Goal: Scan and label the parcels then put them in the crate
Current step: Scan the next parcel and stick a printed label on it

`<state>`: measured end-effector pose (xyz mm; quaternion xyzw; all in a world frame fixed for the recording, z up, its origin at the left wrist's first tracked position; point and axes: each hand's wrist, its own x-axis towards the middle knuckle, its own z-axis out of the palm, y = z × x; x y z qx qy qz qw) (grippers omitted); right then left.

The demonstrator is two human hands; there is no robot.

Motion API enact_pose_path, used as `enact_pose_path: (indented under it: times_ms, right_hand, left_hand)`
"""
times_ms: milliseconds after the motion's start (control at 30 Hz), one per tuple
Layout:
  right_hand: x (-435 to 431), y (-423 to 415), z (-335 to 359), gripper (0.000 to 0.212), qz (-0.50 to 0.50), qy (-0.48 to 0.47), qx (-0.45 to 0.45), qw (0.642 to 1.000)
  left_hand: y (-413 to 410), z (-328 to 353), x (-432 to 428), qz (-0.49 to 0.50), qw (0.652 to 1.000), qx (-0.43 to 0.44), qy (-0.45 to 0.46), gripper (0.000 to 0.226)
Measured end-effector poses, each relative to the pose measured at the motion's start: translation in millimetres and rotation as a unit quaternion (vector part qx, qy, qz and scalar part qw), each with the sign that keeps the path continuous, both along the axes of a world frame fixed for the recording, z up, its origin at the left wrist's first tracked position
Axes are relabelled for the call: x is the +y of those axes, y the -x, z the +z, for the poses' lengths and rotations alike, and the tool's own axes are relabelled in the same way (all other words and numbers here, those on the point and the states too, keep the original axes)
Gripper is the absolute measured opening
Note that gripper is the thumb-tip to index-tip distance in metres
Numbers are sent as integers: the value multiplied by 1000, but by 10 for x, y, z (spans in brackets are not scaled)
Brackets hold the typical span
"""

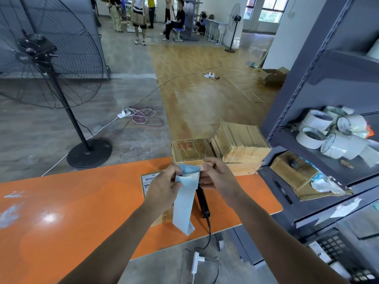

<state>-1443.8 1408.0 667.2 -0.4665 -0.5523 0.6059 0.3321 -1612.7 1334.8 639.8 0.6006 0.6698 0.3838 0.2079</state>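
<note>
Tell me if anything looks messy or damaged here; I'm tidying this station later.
Yes. On the right-hand shelf, a torn cardboard box lies askew with crumpled plastic beside it, and the tape rolls above are heaped loosely. The orange table has scuffed pale patches at its left end.

L hand (162,187), R hand (220,178) bare; forearms bare to frame edge.

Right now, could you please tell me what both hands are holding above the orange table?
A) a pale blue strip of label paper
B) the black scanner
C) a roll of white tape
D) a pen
A: the left hand and the right hand both pinch the top of the pale blue label strip, while the black scanner lies on the orange table beneath them.
</note>
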Motion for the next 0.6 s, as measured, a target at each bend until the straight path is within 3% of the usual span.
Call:
enact_pose_path:
  times_ms: [267,400,600]
  right_hand:
    - [101,-94,-153,16,-53,86,3,995]
    - [202,-209,-295,14,-100,67,-30,992]
    - [441,-627,-542,13,-85,-39,-204,974]
  left_hand:
    - [-83,-8,-14,-55,995,-79,29,24]
    - [-211,-16,50,-3,986,-159,46,10]
    - [-419,-186,313,111,953,-248,137,17]
